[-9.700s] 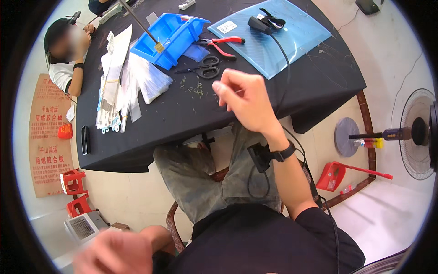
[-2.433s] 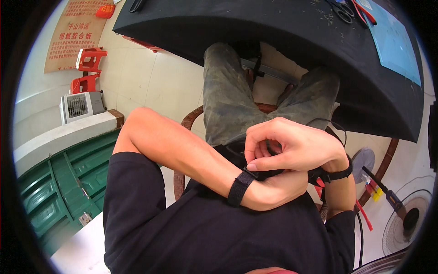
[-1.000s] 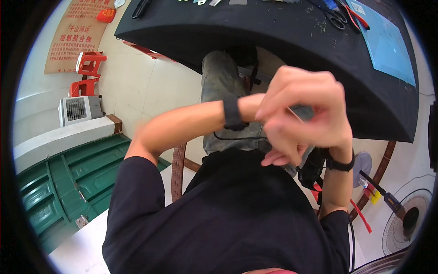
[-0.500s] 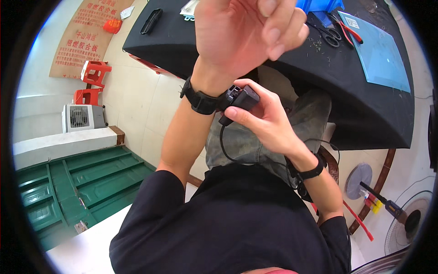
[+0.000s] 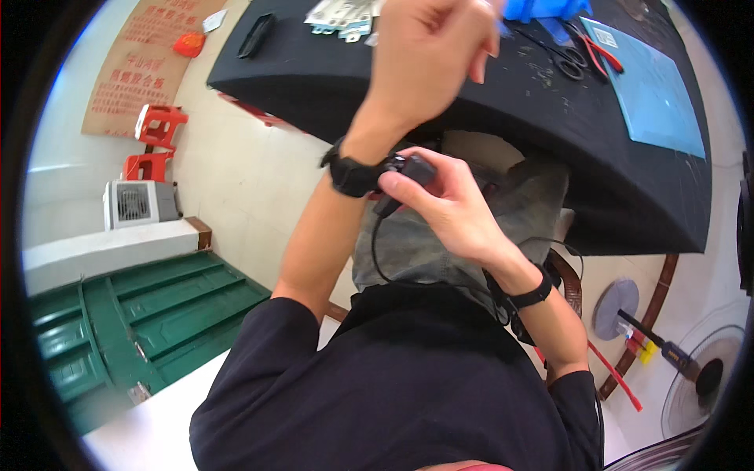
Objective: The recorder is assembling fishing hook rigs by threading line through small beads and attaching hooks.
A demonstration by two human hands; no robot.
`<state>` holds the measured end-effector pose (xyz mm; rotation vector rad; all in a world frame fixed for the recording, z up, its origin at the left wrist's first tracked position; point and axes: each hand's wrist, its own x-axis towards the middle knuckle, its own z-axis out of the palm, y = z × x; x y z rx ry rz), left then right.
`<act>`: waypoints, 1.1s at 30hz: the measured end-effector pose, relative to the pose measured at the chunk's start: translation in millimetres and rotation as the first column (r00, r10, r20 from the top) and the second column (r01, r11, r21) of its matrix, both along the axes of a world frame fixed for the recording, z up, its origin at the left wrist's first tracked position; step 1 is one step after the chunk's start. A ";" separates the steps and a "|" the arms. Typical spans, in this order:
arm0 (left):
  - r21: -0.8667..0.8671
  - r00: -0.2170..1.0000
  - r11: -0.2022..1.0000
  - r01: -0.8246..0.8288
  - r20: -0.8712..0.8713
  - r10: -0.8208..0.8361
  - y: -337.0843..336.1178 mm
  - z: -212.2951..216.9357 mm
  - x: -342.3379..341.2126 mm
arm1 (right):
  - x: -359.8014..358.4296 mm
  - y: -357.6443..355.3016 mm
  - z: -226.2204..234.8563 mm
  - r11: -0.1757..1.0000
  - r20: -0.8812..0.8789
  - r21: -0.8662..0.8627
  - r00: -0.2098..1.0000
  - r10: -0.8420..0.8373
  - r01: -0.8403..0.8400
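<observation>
Head camera view: a table [image 5: 314, 63] spread with black cloth is seen beyond the black device [image 5: 419, 170]. A green panel [image 5: 157, 330] is shown low on the device's left, and a fan [image 5: 711, 377] low on its right, well apart from it. Beyond the device and far to its right, a blue plastic sheet [image 5: 656, 94] is laid on the cloth.

The left hand [image 5: 428, 63] is raised beyond the device; its fingers are loosely curled and partly cut off by the top edge, so whether anything is held in them cannot be told. Just right of the device, the right hand [image 5: 459, 208] is bent toward it with the fingers closed on it. Red-handled pliers [image 5: 609, 61] and, next to them, black scissors [image 5: 559, 55] are placed on the cloth, beyond the device and to its right.

Just left of the device, a black strap [image 5: 351, 174] is wrapped around the left wrist. The device itself is pinched between the right thumb, pressed on its near side, and the index finger, stretched along its far side. Its left end is held up against the strap; the exact contact cannot be made out. Below it, a thin black cable [image 5: 375, 255] is hung in a curve.
</observation>
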<state>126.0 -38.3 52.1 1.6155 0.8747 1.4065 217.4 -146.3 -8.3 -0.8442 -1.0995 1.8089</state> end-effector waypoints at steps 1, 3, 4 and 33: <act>-0.062 0.987 0.997 0.040 0.159 -0.030 0.1 1.3 -0.9 | 12.8 7.5 5.9 0.981 0.134 0.110 0.980 0.145 -0.160; -0.005 0.846 0.897 0.442 0.333 -0.415 6.2 10.1 -15.5 | 46.9 27.7 19.5 0.932 0.427 0.155 0.873 0.236 -0.328; -0.029 0.825 0.881 0.472 0.367 -0.430 8.1 11.7 -21.4 | 59.4 38.6 25.4 0.940 0.500 0.175 0.849 0.173 -0.294; -0.147 0.784 0.876 0.460 -0.397 -0.478 -108.5 -63.3 32.5 | 76.8 82.5 54.1 0.968 -0.457 0.210 0.889 -0.027 0.138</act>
